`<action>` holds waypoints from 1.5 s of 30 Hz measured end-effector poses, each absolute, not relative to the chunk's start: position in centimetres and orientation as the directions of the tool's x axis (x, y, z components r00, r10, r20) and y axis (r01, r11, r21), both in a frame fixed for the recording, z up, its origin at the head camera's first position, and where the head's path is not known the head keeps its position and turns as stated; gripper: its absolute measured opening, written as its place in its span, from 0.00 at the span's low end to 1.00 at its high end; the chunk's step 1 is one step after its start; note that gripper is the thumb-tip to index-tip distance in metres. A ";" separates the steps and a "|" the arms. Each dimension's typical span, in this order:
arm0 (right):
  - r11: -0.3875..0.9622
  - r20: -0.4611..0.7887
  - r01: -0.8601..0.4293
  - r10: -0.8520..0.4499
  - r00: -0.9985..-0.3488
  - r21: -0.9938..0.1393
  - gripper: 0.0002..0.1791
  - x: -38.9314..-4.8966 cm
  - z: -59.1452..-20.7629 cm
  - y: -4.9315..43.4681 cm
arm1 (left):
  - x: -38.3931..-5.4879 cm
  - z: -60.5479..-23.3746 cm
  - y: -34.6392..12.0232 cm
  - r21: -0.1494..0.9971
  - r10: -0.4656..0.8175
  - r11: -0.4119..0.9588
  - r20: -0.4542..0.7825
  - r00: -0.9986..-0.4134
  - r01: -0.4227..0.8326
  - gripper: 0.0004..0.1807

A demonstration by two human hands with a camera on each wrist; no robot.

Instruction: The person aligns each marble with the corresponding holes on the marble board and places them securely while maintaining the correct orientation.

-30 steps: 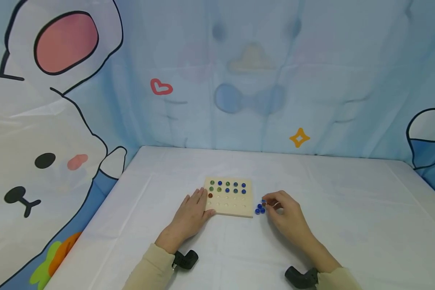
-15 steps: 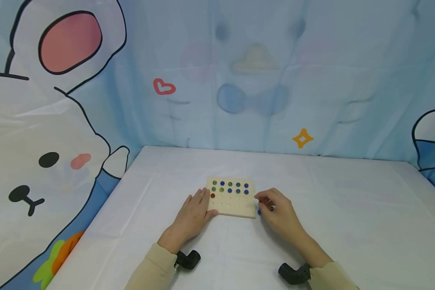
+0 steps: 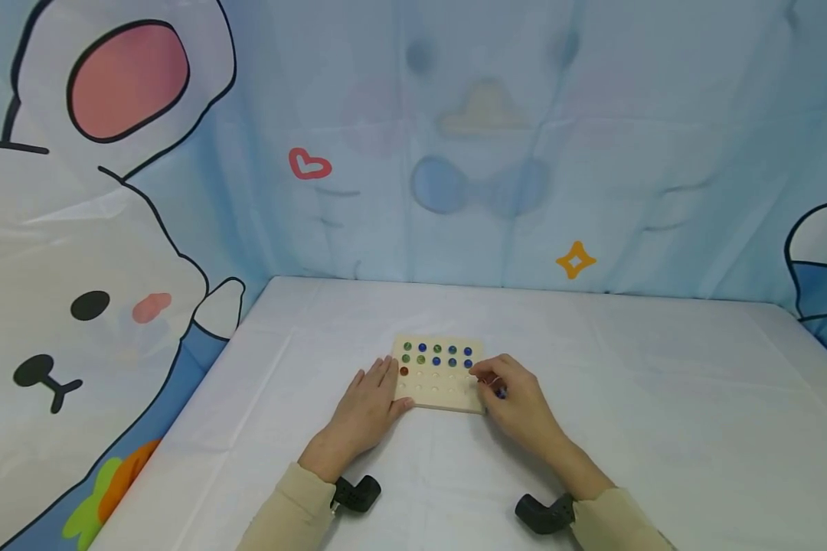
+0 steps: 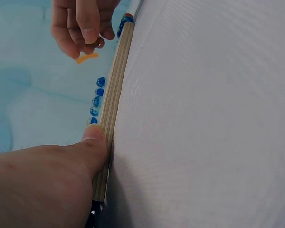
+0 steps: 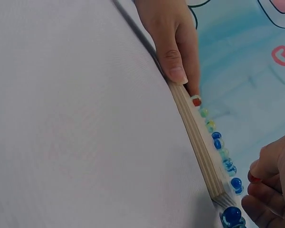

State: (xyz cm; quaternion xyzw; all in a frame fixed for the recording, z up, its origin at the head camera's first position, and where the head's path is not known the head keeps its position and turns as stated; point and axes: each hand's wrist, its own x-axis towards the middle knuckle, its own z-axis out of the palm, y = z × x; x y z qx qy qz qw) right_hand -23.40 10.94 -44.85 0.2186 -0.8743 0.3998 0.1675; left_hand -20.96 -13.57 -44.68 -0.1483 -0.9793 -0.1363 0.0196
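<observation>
A pale wooden board (image 3: 441, 397) with rows of shallow holes lies on the table. Its two far rows carry green and blue marbles (image 3: 436, 360), and one reddish-brown marble (image 3: 403, 371) sits at the left of the third row. My left hand (image 3: 364, 409) rests along the board's left edge with straight fingers, the thumb on the near corner. Over the right edge of the board, my right hand (image 3: 513, 398) pinches a red marble (image 5: 254, 178) between thumb and fingertips. Loose blue marbles (image 5: 232, 216) lie just off the board's right end, mostly hidden by that hand in the head view.
White cloth covers the table (image 3: 661, 398). Behind it hangs a blue cartoon curtain (image 3: 358, 229). A black device sits on each wrist, the left one (image 3: 358, 494) and the right one (image 3: 544, 514).
My right hand has picked up the red marble from the loose pile and moved left with it, over the board's right edge. My left hand stays on the board.
</observation>
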 end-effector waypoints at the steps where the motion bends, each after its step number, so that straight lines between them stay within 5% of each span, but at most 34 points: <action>1: 0.583 0.468 -0.520 -0.253 -0.847 -0.624 0.11 -23.4 -44.8 10.7 | -21.0 -44.7 -13.6 0.262 0.285 0.919 0.079 -0.955 0.296 0.39; 19: 0.498 0.457 -0.595 -0.381 -0.804 -0.631 0.12 -25.3 -44.5 6.0 | -21.2 -44.8 -13.7 0.222 0.293 0.926 0.091 -0.952 0.306 0.39; 45: 0.563 0.415 -0.568 -0.387 -0.823 -0.600 0.09 -26.4 -45.5 3.4 | -21.2 -44.5 -13.7 0.219 0.298 0.925 0.087 -0.951 0.310 0.39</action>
